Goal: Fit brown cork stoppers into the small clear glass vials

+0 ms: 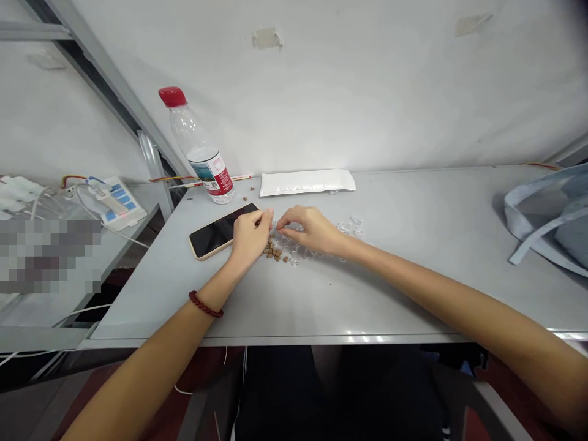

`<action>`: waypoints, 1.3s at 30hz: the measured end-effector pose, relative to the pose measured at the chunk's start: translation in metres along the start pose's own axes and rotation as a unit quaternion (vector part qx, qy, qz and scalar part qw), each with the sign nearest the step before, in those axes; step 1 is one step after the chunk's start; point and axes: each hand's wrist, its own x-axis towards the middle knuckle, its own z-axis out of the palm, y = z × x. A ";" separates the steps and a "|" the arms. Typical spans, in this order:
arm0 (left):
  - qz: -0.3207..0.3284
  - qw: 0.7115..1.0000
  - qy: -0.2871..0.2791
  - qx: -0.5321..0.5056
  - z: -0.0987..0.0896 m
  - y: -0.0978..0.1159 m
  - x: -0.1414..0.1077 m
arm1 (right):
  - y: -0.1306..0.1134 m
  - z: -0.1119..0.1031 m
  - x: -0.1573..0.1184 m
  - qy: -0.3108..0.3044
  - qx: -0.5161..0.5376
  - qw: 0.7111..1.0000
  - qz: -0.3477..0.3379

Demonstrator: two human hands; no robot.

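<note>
In what looks like a workshop or office, a grey worktable (413, 263) stands against a white wall (367, 98) marked with 2 scraps of tape (267, 38) above it, beside a metal frame (100, 67) and a cabled power strip (131, 211).

Small, glossy clear pieces (354, 229) lie loosely scattered on the gray tabletop (312, 300), many overlapping, their exact shape too fine to tell. Brown, chunky pellets (277, 253) sit in 1 low heap beside them; 2 similar brown bits (245, 199) lie farther back, well apart.
</note>
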 end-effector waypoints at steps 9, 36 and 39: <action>-0.090 0.973 -0.122 -0.175 -0.007 0.012 0.006 | 0.004 -0.007 -0.017 -0.025 -0.082 0.996 -0.019; -0.025 0.946 -0.240 0.215 -0.047 0.010 0.013 | 0.019 0.001 0.052 -0.163 -0.117 0.979 -0.026; -0.024 0.946 -0.219 0.236 -0.047 0.009 0.014 | 0.012 0.002 0.052 -0.165 -0.160 0.973 -0.029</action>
